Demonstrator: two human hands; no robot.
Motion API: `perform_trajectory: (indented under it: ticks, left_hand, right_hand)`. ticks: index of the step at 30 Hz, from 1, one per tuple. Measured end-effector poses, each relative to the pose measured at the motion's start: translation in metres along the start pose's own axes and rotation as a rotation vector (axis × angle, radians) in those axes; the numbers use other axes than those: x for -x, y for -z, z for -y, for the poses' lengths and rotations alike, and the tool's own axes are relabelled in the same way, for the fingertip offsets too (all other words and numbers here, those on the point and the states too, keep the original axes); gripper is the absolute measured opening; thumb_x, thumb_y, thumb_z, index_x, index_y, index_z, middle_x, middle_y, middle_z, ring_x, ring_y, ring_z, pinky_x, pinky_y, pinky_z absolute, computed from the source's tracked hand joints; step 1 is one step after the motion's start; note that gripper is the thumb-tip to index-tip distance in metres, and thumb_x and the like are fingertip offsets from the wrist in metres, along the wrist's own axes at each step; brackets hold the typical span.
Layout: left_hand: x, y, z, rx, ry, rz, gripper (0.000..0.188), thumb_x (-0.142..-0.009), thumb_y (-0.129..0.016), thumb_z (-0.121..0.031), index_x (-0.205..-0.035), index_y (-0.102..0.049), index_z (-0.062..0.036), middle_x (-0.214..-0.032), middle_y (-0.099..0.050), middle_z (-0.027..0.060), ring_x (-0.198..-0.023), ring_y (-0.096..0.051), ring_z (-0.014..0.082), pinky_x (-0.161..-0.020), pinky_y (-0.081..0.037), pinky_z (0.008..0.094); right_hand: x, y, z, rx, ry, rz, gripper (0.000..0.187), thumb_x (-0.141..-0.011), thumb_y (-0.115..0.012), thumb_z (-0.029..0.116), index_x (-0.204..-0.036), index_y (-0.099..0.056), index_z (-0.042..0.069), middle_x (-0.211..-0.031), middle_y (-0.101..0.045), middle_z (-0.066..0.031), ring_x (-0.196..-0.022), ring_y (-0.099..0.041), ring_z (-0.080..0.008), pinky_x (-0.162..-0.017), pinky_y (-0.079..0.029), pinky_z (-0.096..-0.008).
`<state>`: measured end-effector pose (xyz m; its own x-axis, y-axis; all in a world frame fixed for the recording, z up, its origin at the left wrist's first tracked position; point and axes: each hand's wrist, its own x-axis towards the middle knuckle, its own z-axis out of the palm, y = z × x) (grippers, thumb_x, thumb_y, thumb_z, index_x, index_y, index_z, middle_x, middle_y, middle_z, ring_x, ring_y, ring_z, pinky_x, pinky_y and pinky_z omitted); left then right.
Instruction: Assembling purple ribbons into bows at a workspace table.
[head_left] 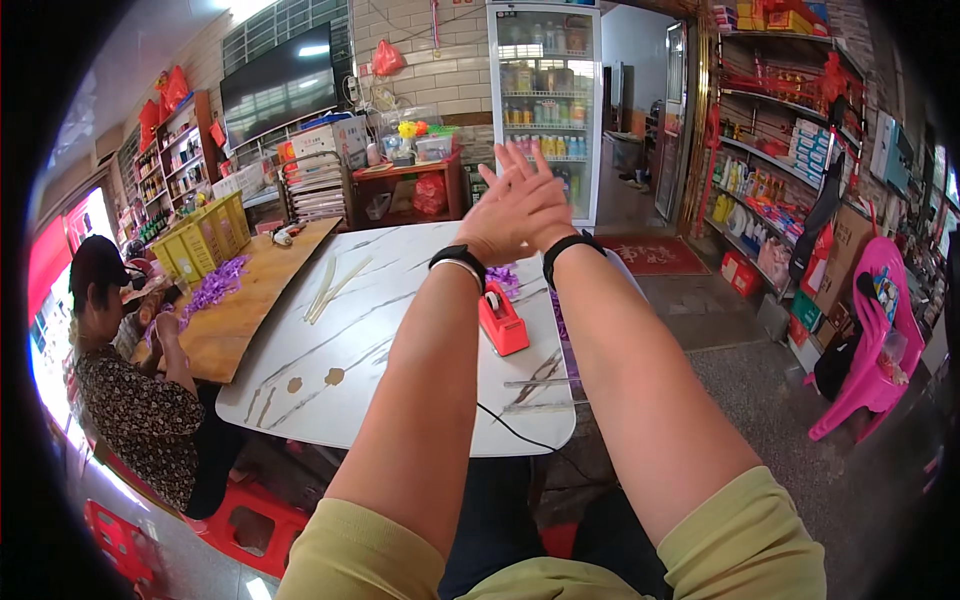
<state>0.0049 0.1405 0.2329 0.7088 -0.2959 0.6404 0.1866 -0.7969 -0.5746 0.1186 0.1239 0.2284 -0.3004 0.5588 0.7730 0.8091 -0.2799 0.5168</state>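
Both my hands are raised over the far side of a white marble-patterned table (330,335), arms stretched forward. My left hand (492,228) and my right hand (550,230) overlap and touch, fingers stretched out and crossing. No held object shows; the space between the palms is hidden. Each wrist has a dark band, with a pale bangle on the left. Below the hands stands a red tape dispenser (507,330), with purple ribbon (503,278) behind it, partly hidden by my wrists. Thin pale strips (325,292) lie farther left on the tabletop.
At left, a seated person (135,400) handles purple ribbon beside a wooden board (275,285) and a yellow crate (200,238). A black cable (520,437) hangs over the near edge. Red stools (250,525), a pink chair (880,340) and a drinks fridge (545,110) stand around.
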Motion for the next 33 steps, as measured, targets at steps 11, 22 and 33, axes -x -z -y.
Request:
perform_trajectory:
  ticks: [11,22,33]
  left_hand:
    - [0.140,0.122,0.120,-0.722,1.326,0.072,0.067,-0.068,-0.066,-0.035,-0.124,-0.041,-0.0086,-0.123,-0.042,0.0136,-0.116,-0.039,0.0281,-0.091,-0.037,0.0412]
    - [0.384,0.239,0.211,-0.750,1.999,-0.253,0.034,-0.077,-0.057,-0.029,-0.090,-0.059,0.0024,-0.089,-0.063,0.0165,-0.082,-0.061,0.0253,-0.071,-0.047,0.0345]
    - [0.232,0.293,0.196,-0.858,2.133,0.440,0.027,-0.083,-0.048,-0.019,-0.106,-0.059,-0.0107,-0.103,-0.061,0.0037,-0.099,-0.057,0.0124,-0.078,-0.047,0.0308]
  right_hand:
    - [0.098,0.036,-0.203,0.178,-0.609,-0.191,0.051,-0.065,-0.058,0.018,-0.114,-0.046,0.009,-0.116,-0.044,-0.0141,-0.107,-0.042,-0.0294,-0.083,-0.036,-0.0455]
    - [0.275,0.128,-0.434,0.300,-1.760,0.032,0.064,-0.076,-0.048,0.050,-0.120,-0.046,0.003,-0.115,-0.051,-0.0211,-0.109,-0.046,-0.0383,-0.088,-0.039,-0.0437]
    - [0.315,0.225,-0.543,-0.087,-2.393,-0.308,0.057,-0.079,-0.044,0.037,-0.122,-0.042,0.000,-0.125,-0.045,-0.0167,-0.114,-0.045,-0.0303,-0.093,-0.036,-0.0420]
